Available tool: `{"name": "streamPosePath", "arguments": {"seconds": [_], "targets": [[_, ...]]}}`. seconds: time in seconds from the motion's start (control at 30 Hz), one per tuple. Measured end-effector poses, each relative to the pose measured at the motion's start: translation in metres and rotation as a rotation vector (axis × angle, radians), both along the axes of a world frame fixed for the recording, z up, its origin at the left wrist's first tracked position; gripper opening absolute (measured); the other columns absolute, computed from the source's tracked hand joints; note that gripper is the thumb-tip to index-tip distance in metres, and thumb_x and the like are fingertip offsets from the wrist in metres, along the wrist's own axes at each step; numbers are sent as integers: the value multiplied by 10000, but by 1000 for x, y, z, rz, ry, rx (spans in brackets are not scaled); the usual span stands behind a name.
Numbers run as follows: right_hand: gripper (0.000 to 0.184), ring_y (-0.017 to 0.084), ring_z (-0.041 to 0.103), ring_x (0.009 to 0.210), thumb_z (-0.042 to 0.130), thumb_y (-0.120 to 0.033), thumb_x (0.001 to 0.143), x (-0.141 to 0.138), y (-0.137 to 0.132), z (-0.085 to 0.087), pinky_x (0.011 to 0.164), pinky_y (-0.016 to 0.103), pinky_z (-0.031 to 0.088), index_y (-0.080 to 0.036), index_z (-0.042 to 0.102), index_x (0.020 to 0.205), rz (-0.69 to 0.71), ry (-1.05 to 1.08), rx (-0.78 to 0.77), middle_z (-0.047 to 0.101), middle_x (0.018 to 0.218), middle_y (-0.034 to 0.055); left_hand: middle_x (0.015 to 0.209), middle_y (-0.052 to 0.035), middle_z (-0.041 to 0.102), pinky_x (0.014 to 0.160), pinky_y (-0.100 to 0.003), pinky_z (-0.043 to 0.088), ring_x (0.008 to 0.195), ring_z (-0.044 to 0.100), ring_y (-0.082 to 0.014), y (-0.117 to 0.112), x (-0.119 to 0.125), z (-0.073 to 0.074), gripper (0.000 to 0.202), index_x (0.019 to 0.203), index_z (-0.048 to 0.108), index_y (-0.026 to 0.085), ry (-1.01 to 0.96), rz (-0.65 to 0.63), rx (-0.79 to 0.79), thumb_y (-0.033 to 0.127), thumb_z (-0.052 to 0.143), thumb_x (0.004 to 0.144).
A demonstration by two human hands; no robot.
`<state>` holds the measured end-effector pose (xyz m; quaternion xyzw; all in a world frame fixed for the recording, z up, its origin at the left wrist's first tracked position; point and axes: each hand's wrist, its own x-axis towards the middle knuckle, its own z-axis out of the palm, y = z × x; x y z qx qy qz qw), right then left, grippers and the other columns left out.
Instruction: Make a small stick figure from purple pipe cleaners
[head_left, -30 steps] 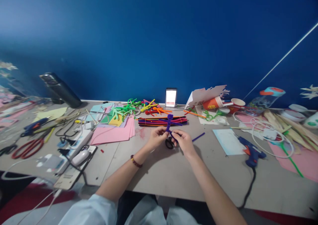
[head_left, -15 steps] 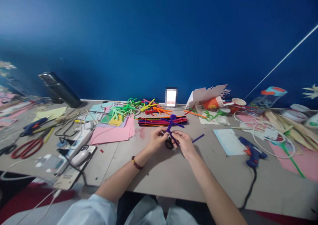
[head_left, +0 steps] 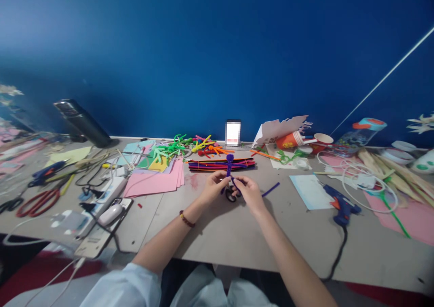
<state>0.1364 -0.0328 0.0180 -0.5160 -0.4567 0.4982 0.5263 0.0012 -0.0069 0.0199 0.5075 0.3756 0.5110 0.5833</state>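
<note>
Workpiece: 1 purple pipe-cleaner figure (head_left: 229, 161), with a rounded head and a tightly coiled trunk. It was held upright above the counter (head_left: 217, 241), between the 2 hands and in front of the tied pipe-cleaner bundle (head_left: 205, 166).

Grip: the left hand (head_left: 216, 186) pinched the lower trunk between thumb and fingers. The right hand (head_left: 250, 192) pinched the figure's lower end, just beside the left fingertips. The exact contact points were hidden behind the fingers.

Adjacent items: black scissor handles (head_left: 229, 200) showed below the fingertips, partly covered; contact with the hands could not be determined. A straight purple stem (head_left: 271, 189) extended beside the right hand; whether it joined the figure could not be determined. The hot-glue gun (head_left: 344, 209) lay well apart on the right, and the pink paper sheets (head_left: 152, 183) lay on the left.

Handling: the figure was judged very light, with a soft pile over a bendable wire core. Slipping appeared unlikely; distortion under pressure was the greater risk. The coiled trunk appeared to be the firmest holding point, whereas the head and single-strand limbs would probably have bent if squeezed. Cut wire ends were considered potentially sharp.
</note>
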Motion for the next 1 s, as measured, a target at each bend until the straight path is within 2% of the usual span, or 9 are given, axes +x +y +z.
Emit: {"name": "streamPosePath", "arguments": {"seconds": [0.07,0.13,0.27,0.4,0.5,0.6,0.67,0.83,1.0], "targets": [[313,204,636,776,563,-415,742,6,-6,8,729,350,512,-168,592,932,-41,-238,151,652,869,80,613,1,589,489,-202,365,517,489,-78,2,-1,0,200,736,654,152,-15,-3,-41,318,721,646],[359,242,557,1039,549,-386,767,23,-19,18,920,410,425,-193,560,1068,-106,-550,317,599,1096,109,569,7,568,472,-201,354,491,479,-74,6,-2,-2,206,707,645,145,-24,-35,-74,329,719,651],[336,263,515,1076,471,-403,816,93,-57,20,949,419,392,-185,572,1052,-289,-1019,371,567,1123,132,602,-10,594,485,-204,380,510,519,-80,13,-5,-10,237,683,625,142,-101,-82,-157,362,710,663],[417,317,544,1003,402,-392,816,182,-93,-13,862,431,431,-113,561,1080,-559,-1365,208,597,1028,181,643,-17,605,519,-215,422,536,542,-87,16,-6,-12,275,690,603,128,-230,-86,-231,367,732,642],[545,355,555,981,375,-413,810,226,-113,-44,805,443,447,-41,502,1187,-578,-1547,6,580,1080,226,642,-16,602,525,-207,430,540,541,-82,16,-6,-11,276,697,603,118,-266,-93,-236,357,731,647],[665,364,553,1005,307,-454,838,236,-124,-66,786,430,459,54,425,1251,-535,-1570,-110,559,1121,281,623,-6,592,515,-196,428,522,535,-72,16,-6,-10,268,680,598,121,-255,-92,-242,352,731,645],[685,356,555,1016,273,-456,857,231,-128,-70,788,422,459,64,374,1291,-542,-1575,-126,546,1152,283,625,-3,594,516,-194,430,520,537,-70,17,-6,-10,271,680,599,124,-241,-85,-250,355,734,637],[642,352,555,997,274,-420,872,210,-133,-53,768,431,451,32,359,1320,-563,-1655,-54,587,1096,257,640,-9,596,512,-193,428,535,541,-77,15,-5,-10,279,676,601,132,-205,-59,-256,370,736,623],[504,346,545,945,266,-301,863,215,-135,-46,687,432,438,-47,521,1216,-585,-1743,34,588,1113,216,611,4,580,505,-188,416,526,529,-71,14,-5,-9,276,653,587,136,-210,-42,-247,367,735,624]]}}
